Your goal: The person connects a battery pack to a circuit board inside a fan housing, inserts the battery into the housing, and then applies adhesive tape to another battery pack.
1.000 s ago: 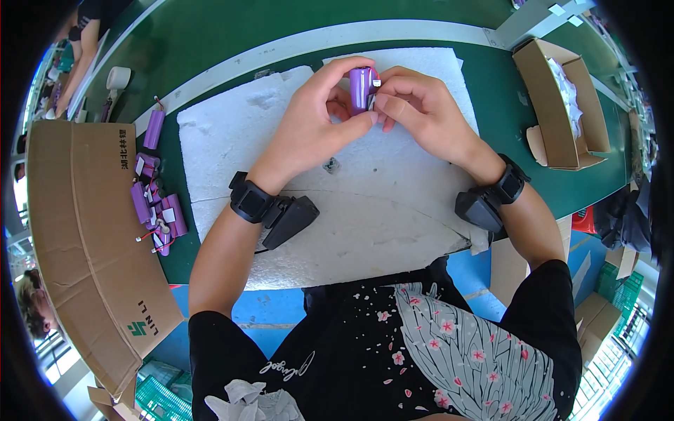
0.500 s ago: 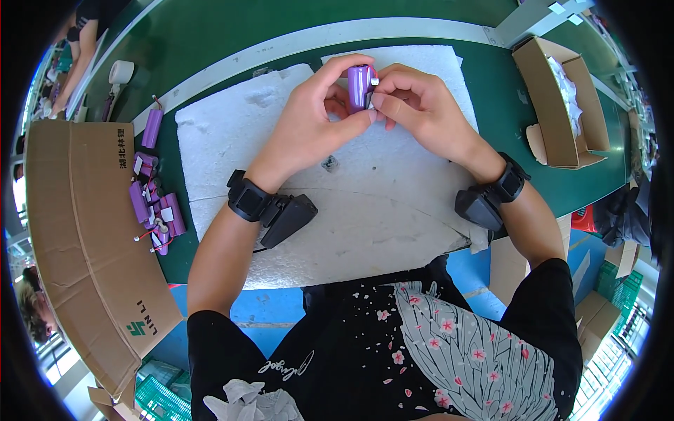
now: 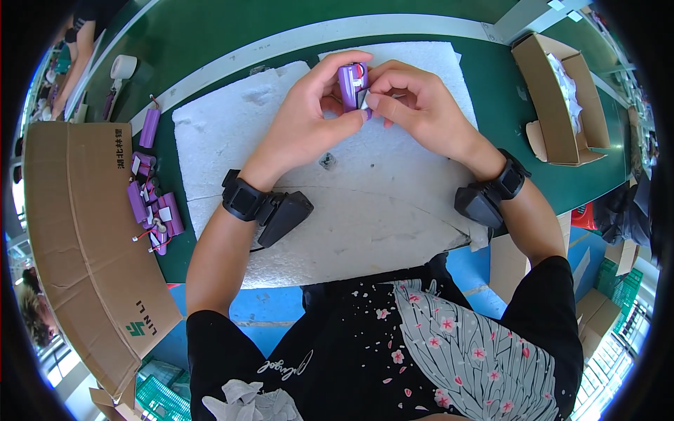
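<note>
Above the far part of the white foam sheet (image 3: 309, 231), my left hand (image 3: 309, 116) holds a purple shrink-wrapped battery pack (image 3: 348, 85), gripping it between thumb and fingers. The pack stands nearly upright, with red wire and a white connector (image 3: 358, 82) at its upper right. My right hand (image 3: 414, 105) is closed at the pack's right side. Its thumb and forefinger pinch a small white piece (image 3: 363, 100) against the pack, with a dark patch beside it. The fingertips partly hide this piece, so I cannot tell whether it is stuck on.
Several purple battery packs (image 3: 168, 212) lie at the left beside a large cardboard box (image 3: 91, 245). Behind them are a white tape roll (image 3: 123, 67) and another pack (image 3: 149, 128). An open carton (image 3: 590, 126) with white contents stands at the right. Another person's arm (image 3: 81, 67) shows far left.
The battery pack has moved slightly left and turned, so its wire and connector now face me more. The white piece under my right fingertips shows more, with a dark patch beside it.
</note>
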A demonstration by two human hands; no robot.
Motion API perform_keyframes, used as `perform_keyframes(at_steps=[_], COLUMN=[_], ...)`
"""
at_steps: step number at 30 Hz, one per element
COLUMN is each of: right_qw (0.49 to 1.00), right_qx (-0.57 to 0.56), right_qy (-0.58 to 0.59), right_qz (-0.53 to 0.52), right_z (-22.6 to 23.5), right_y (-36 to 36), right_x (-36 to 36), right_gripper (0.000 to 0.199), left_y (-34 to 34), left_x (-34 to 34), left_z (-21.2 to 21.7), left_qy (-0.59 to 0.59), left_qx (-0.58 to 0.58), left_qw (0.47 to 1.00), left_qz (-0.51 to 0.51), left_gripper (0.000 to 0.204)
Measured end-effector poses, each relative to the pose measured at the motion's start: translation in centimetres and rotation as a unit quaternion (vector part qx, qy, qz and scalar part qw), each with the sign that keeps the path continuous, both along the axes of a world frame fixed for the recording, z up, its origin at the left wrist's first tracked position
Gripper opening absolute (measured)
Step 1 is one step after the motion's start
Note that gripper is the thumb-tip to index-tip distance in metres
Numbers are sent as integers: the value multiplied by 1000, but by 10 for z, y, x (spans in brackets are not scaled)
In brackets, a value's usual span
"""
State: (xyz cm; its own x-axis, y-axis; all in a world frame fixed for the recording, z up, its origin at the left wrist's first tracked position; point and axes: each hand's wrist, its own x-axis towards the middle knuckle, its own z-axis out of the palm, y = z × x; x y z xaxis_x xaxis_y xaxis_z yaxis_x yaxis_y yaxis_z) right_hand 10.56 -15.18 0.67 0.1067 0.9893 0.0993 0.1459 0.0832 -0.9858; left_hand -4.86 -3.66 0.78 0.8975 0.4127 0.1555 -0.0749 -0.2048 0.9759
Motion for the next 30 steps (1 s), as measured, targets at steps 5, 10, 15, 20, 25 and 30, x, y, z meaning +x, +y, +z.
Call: perform_keyframes(at_steps=[5,10,15,20,25,30], right_qw=[1000,1000,999,1000,999,1000], right_qx=[4,16,24,16,26,-5], right_qy=[-12,-24,-27,-20,-15,17], right_qz=[10,10,8,13,13,-6], right_z=[1,-1,-3,-2,-3,1], right_y=[0,0,1,1,1,0], right_x=[0,0,1,1,1,-1], right_gripper=[6,6,5,6,7,9], left_y=[0,2,1,0,0,1], left_x=[0,-2,-3,-2,-2,-2], left_z=[1,3,5,3,3,1], left_qy=[-7,-4,7,-3,-4,-9], left_qx=[-4,3,-45,12,15,14], left_qw=[1000,1000,999,1000,1000,1000], left_qz=[-8,-16,-22,-6,-6,-8], left_gripper=[53,52,51,52,52,52])
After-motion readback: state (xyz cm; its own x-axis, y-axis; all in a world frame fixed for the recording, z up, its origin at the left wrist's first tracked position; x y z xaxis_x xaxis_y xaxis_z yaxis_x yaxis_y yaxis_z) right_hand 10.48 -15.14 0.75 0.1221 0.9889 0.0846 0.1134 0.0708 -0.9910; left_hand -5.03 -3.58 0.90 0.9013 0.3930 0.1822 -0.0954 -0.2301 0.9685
